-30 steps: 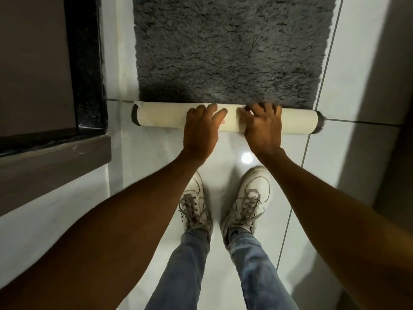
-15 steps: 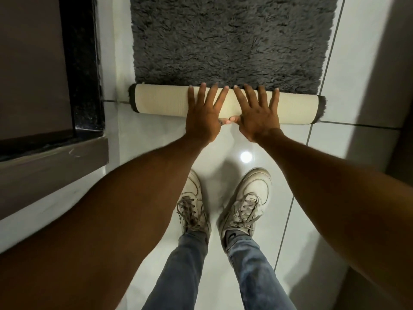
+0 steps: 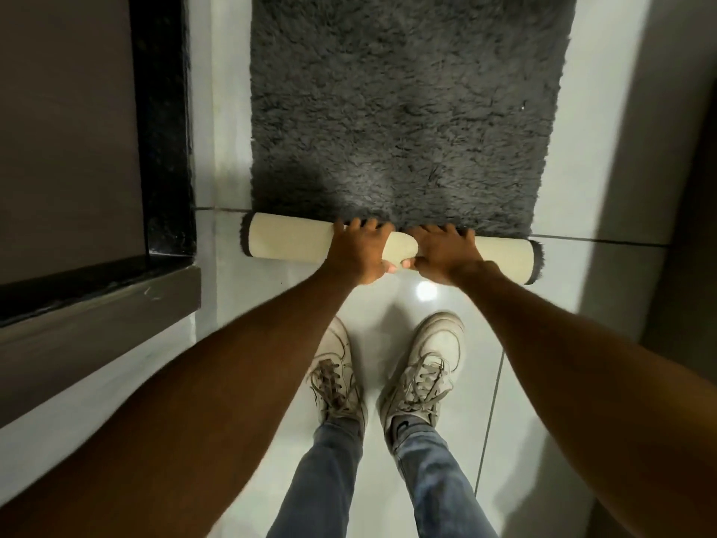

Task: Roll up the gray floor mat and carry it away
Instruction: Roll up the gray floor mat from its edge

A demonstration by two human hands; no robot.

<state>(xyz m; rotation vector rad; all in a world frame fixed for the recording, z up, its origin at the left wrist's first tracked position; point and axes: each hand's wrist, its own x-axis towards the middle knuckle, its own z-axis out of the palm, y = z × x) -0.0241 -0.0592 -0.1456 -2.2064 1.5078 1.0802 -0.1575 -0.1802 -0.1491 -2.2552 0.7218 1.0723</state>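
My fingers, spread flat half a second ago, now curl over the roll. My left hand (image 3: 359,252) and right hand (image 3: 442,252) sit side by side, both clamped on the rolled end of the gray floor mat (image 3: 407,110), which lies on the white tile floor (image 3: 271,297) just ahead of my sneakers (image 3: 423,366).

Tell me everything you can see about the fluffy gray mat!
The gray floor mat is shaggy on top with a smooth cream backing. Its near end is rolled into a tight tube, cream side out; the rest lies flat on the white tiled floor. The left hand and right hand grip the roll's middle, side by side.
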